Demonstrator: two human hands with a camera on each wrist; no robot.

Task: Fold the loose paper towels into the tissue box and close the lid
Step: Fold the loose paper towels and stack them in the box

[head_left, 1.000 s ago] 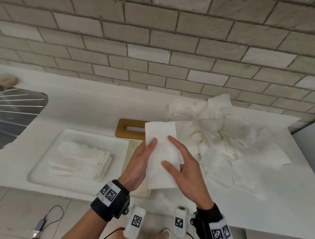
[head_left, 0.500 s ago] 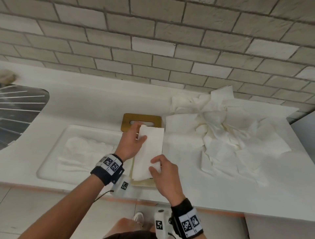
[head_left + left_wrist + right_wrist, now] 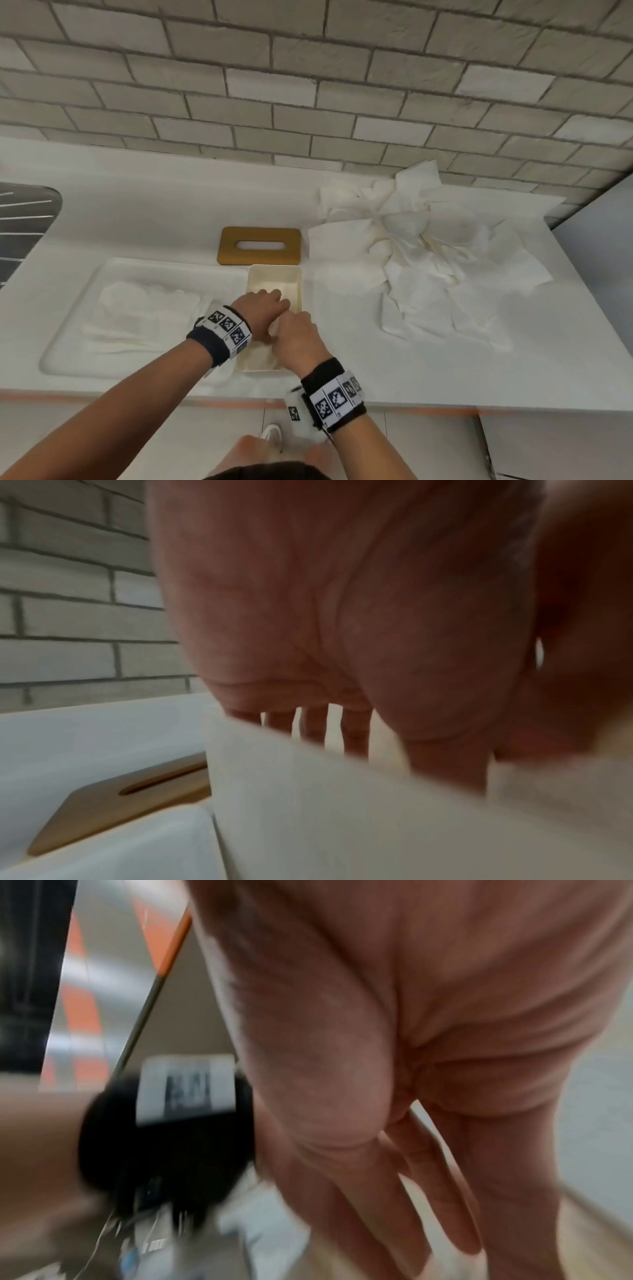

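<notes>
The cream tissue box (image 3: 274, 270) stands open on the counter near the front edge. Both my hands are down inside it. My left hand (image 3: 264, 310) reaches in from the left with straight fingers (image 3: 311, 729) behind the box wall (image 3: 342, 818). My right hand (image 3: 297, 334) presses in beside it at the near end, its fingers (image 3: 404, 1213) also straight. A folded white towel (image 3: 274, 287) lies in the box under them. The wooden lid (image 3: 259, 245) with its slot lies flat just behind the box. A heap of loose paper towels (image 3: 428, 260) sits to the right.
A shallow white tray (image 3: 85, 329) holding several folded towels (image 3: 144, 313) lies left of the box. A steel sink (image 3: 24, 219) is at the far left. A brick wall (image 3: 308, 85) backs the counter, and the counter's front edge (image 3: 411, 404) runs just below my wrists.
The folded towel held above the counter a second ago has gone down into the box. Both hands followed it in and now press on it with straight fingers.
</notes>
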